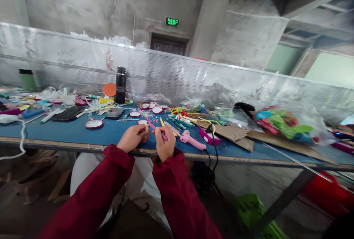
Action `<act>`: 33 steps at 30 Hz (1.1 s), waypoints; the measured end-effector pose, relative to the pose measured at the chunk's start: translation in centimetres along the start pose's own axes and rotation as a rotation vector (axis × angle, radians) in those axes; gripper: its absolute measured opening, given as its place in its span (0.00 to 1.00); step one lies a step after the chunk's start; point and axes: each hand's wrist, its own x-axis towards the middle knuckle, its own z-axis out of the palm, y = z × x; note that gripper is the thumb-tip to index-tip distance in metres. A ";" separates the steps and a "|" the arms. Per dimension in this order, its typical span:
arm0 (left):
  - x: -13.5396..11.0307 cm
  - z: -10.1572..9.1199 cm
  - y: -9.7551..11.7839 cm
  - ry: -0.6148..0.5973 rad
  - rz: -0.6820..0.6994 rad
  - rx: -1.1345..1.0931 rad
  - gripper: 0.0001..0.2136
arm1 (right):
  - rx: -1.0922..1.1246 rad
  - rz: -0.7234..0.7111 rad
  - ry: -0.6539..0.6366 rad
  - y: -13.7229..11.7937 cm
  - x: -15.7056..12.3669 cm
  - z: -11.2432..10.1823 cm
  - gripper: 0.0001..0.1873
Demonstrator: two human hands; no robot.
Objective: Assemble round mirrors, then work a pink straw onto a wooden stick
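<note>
My left hand [133,137] is closed in a pinch near the table's front edge, with a small pale piece [147,126] at its fingertips. What that piece is, I cannot make out. Close beside it, my right hand [165,142] grips a slim purple pen-like tool [164,137], whose tip points toward the left hand. Just behind the fingers lies a red-rimmed white lid [143,122]. To the right of my right hand rests a pink glue gun [192,141] with a black cord.
Red-rimmed lids [93,124], a phone [69,113], a black bottle [121,85] and coloured sticks [184,118] crowd the blue table [118,128]. Cardboard pieces [232,132], a purple box [209,136] and a bag of colourful items [290,123] lie right. Behind stands a perforated metal screen [171,73].
</note>
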 end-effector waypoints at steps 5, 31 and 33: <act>0.1 0.0 -0.2 -0.005 0.004 0.016 0.09 | -0.012 0.012 -0.003 0.3 -0.1 0.1 0.11; 0.0 0.0 -0.1 0.005 0.005 0.038 0.10 | 0.000 0.009 0.024 -0.1 -0.1 0.0 0.11; 0.0 0.0 -0.1 0.007 0.009 0.054 0.10 | -0.001 0.001 0.017 -0.1 -0.1 -0.1 0.11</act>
